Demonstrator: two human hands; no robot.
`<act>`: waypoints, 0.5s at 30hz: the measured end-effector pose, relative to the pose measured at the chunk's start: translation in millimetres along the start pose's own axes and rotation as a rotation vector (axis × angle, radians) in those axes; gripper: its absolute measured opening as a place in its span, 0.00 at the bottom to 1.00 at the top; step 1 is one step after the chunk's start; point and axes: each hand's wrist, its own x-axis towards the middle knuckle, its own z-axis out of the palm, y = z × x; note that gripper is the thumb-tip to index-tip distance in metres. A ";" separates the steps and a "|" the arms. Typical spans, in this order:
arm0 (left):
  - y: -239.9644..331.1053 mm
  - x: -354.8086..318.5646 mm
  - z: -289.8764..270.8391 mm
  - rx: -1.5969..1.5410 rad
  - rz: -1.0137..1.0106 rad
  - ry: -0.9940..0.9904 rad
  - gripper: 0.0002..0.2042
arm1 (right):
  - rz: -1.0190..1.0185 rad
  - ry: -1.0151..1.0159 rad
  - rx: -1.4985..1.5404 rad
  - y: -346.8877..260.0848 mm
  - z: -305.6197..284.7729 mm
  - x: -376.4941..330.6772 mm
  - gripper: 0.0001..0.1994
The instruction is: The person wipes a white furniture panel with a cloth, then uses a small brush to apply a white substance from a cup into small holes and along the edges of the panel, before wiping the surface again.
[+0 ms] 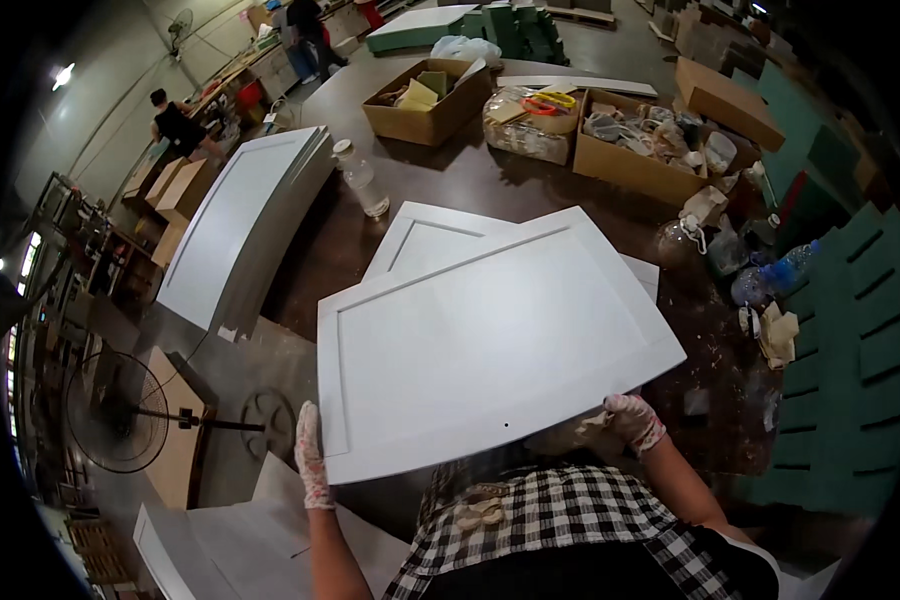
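A white cabinet door [500, 330] with a recessed panel is held tilted in front of me, over the brown table. My left hand [312, 462], in a floral-print glove, presses its fingers flat along the door's left edge near the close corner. At the near edge toward the right, my right hand [634, 420], gloved alike, is closed on the door, some fingers hidden beneath it. Another white door [420, 240] lies under the held one at a different angle, mostly covered. A small dark dot marks the held door's near rail.
A stack of white doors [235, 210] stands at the left, beside a clear bottle [368, 185]. Cardboard boxes [425, 118] line the table's far side. Plastic bottles [770, 278] and green slotted sheets [855, 350] are at right. A standing fan [120, 410] is at left.
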 end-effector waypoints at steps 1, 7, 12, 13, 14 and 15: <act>-1.4 -7.3 10.3 0.160 0.125 0.002 0.23 | 0.023 0.142 -0.025 9.5 -13.6 1.2 0.24; 26.8 19.5 26.6 -0.284 -0.617 0.017 0.18 | -0.250 0.115 -0.620 -14.7 25.3 9.7 0.11; 27.4 54.7 28.4 0.280 -0.406 0.000 0.23 | -0.450 -0.010 -1.049 -29.8 79.6 -8.5 0.10; 24.0 55.2 13.3 0.341 -0.346 0.019 0.24 | -0.473 -0.043 -1.206 -34.9 103.6 -13.3 0.12; 15.9 66.2 32.4 0.350 -0.271 -0.022 0.24 | -0.045 0.084 -0.542 -10.5 51.8 -14.0 0.10; 18.3 76.5 48.6 0.319 -0.267 -0.047 0.24 | -0.045 0.100 -0.492 15.4 18.8 -18.4 0.12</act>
